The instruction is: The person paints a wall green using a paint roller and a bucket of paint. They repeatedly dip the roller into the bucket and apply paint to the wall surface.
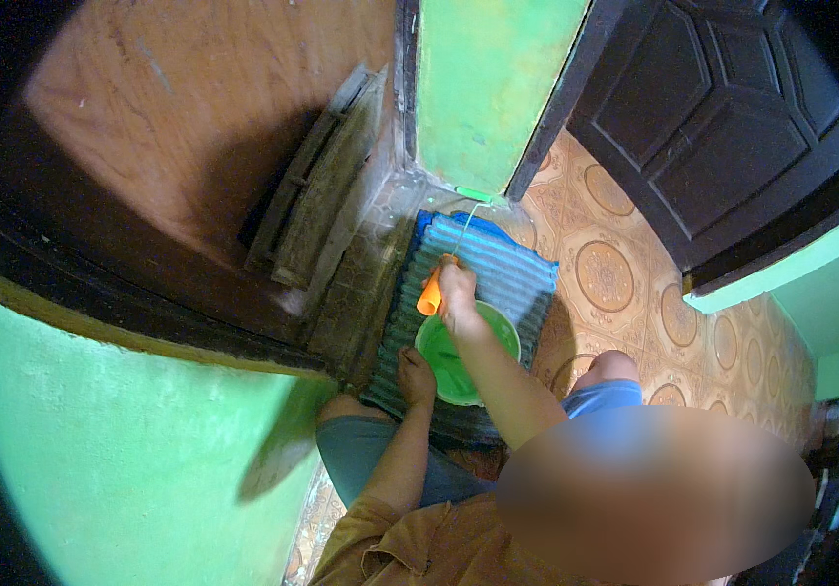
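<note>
My right hand (457, 287) is closed around the orange handle of a paint roller (430, 293). The roller's thin wire frame reaches forward to a green-coated roller head (473, 195), which lies low at the foot of the green wall section (496, 95). Below my right forearm stands a round bucket (513, 331) with green paint (456, 366) inside; the forearm hides part of it. My left hand (417, 375) is at the bucket's left rim with its fingers curled; whether it grips the rim is unclear. Under the bucket lies a blue striped mat or cloth (493, 253).
Dark door frames flank the wall section. A brown panelled door (712, 139) stands at right above patterned floor tiles (605, 277). At left are a brown wooden door (170, 132), leaning wooden boards (324, 183) and a green wall (134, 439). My knees (613, 366) flank the bucket.
</note>
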Available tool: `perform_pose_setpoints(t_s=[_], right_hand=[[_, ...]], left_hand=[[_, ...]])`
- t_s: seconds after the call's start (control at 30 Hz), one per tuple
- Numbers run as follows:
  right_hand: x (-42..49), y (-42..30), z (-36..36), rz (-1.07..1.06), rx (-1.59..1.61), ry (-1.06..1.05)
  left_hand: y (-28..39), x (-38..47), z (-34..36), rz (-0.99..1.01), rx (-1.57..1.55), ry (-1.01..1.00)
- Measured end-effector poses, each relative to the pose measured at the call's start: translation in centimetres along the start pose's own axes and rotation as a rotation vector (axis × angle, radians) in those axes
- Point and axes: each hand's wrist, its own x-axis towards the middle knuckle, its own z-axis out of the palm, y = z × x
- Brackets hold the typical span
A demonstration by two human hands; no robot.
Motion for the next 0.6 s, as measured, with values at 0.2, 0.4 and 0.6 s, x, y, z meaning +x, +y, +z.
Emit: perform_pose_setpoints(t_s=[0.2,0.4,0.6], right_hand=[[-0.2,0.0,-0.6,-0.051,0.042,-0.065],[0.9,-0.7,-1.1,-0.026,0.028,-0.02],[2.4,-0.5,-1.4,-0.037,-0.051,-0.066]], left_hand=[[-1.3,0.2,0.6,0.064,-0.016,0.064],[-0.2,0.4,0.1,0.058,0.03,0.019],[-2.3,0.9,1.9,0.088,0.008,0.044]])
